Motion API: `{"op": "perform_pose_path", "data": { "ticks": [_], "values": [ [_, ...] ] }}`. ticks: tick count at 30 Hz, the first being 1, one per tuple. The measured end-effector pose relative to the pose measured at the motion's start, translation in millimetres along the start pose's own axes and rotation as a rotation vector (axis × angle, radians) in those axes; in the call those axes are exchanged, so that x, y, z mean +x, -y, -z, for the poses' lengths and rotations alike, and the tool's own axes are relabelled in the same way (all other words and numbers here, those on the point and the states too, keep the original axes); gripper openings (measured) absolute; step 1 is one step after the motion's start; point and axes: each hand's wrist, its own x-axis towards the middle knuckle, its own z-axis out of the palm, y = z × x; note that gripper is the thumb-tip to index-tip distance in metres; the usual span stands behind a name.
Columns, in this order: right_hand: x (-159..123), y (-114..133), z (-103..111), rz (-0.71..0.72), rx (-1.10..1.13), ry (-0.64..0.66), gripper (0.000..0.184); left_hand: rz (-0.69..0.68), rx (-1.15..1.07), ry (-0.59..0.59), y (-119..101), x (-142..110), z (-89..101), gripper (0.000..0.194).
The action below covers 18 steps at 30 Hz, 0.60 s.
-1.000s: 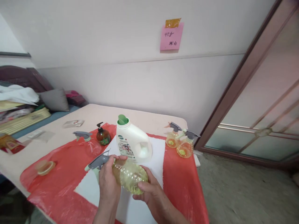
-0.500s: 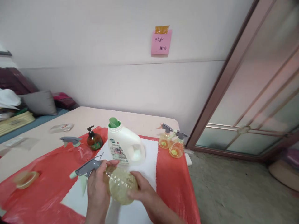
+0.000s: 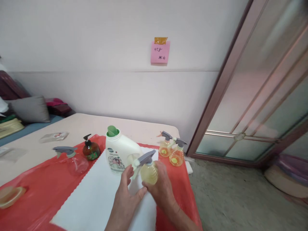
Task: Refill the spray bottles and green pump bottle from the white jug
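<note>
A clear ribbed spray bottle (image 3: pixel 149 173) holds pale yellow liquid, with a grey and pale green trigger head tipped up to the right. My right hand (image 3: pixel 162 186) is wrapped around its far right side. My left hand (image 3: pixel 127 192) is at the bottle's left, fingers and thumb spread apart; whether the thumb touches the bottle I cannot tell. Just behind stands a large white detergent jug (image 3: pixel 121 149) with a green cup in its mouth. A white cloth or sheet (image 3: pixel 96 192) lies beneath, over red plastic sheeting (image 3: pixel 53 183).
Two spray bottles (image 3: pixel 176 157) with yellow-orange liquid stand at the right edge. To the left are a pinkish clear spray bottle (image 3: pixel 78 163), a brown pump bottle (image 3: pixel 91 150) and a round yellowish dish (image 3: pixel 12 197). A pink note (image 3: pixel 160 53) hangs on the wall.
The spray bottle has gone from lying sideways in both hands to a more upright hold in my right hand, further right. My left hand has let go of its neck and opened.
</note>
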Motion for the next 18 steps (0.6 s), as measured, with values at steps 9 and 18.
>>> {"op": "perform_pose_path", "data": {
  "ticks": [9, 18],
  "values": [
    [57.9, -61.5, -1.2, -0.184, 0.021, -0.206, 0.069, 0.007, 0.109, 0.055, 11.5, 6.3, 8.1, 0.053],
    [59.8, -82.4, -15.5, -0.159, 0.053, -0.277, 0.081, -0.009, 0.132, 0.036, 3.0, 9.4, 12.1, 0.046]
  ]
}}
